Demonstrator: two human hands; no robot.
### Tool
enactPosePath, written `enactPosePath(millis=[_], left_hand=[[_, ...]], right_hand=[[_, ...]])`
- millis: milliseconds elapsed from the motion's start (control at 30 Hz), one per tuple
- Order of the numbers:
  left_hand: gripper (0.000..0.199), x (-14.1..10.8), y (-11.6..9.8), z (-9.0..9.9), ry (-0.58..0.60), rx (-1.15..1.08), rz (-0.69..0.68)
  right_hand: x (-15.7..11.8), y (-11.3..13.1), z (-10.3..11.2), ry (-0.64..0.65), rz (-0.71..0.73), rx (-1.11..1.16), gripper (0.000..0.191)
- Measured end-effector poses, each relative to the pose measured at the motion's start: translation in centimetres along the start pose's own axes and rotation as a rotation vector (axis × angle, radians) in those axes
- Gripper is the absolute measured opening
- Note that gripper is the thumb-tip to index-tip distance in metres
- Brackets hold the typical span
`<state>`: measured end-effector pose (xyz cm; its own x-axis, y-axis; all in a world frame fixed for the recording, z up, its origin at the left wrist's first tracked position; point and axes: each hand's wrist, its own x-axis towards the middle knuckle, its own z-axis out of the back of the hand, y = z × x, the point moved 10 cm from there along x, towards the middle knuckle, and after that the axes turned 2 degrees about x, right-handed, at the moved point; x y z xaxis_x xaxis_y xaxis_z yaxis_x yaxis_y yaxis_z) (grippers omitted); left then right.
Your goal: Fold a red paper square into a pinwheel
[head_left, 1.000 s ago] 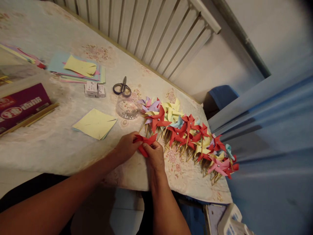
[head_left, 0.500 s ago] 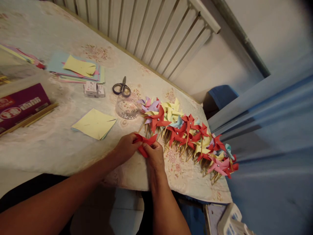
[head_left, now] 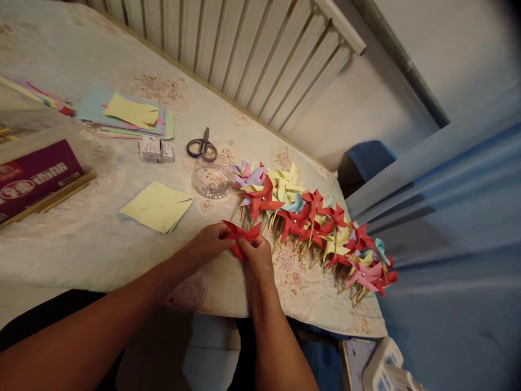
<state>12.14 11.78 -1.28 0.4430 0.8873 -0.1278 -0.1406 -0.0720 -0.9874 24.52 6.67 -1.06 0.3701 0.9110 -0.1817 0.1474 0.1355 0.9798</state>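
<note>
Between both hands, above the table's front edge, is a red paper pinwheel with its blades partly folded in. My left hand pinches it from the left side. On the right, my right hand grips it with thumb and fingers near its centre; the fingertips partly hide the middle. Finished pinwheels in red, yellow, pink, purple and blue lie in a long row to the right, on wooden sticks. A clear round dish of small shiny pins sits beyond my hands. Left of them lies a stack of cut yellow paper squares.
Dark-handled scissors and small white boxes lie farther back, near a pile of coloured paper. A purple box with wooden sticks stands at left. A white radiator borders the flowered tablecloth.
My left hand has shifted its fingers slightly on the red pinwheel, and its blades sit a little differently. The right hand stays about where it was.
</note>
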Motion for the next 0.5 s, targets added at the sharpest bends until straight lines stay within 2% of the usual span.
enactPosePath(millis=[100,300,500], left_hand=[[0.016,0.0,0.1,-0.4,0.042,-0.069,0.023],[0.024,0.5,1.2,-0.4,0.038,-0.095,0.064],[0.026,0.3,0.9,-0.2,0.022,-0.135,0.075]], right_hand=[[0.0,-0.1,0.0,0.003,0.002,-0.016,0.017],[-0.1,-0.5,-0.6,0.07,-0.013,0.003,0.017],[0.0,-0.7,-0.8,0.096,-0.004,0.056,0.018]])
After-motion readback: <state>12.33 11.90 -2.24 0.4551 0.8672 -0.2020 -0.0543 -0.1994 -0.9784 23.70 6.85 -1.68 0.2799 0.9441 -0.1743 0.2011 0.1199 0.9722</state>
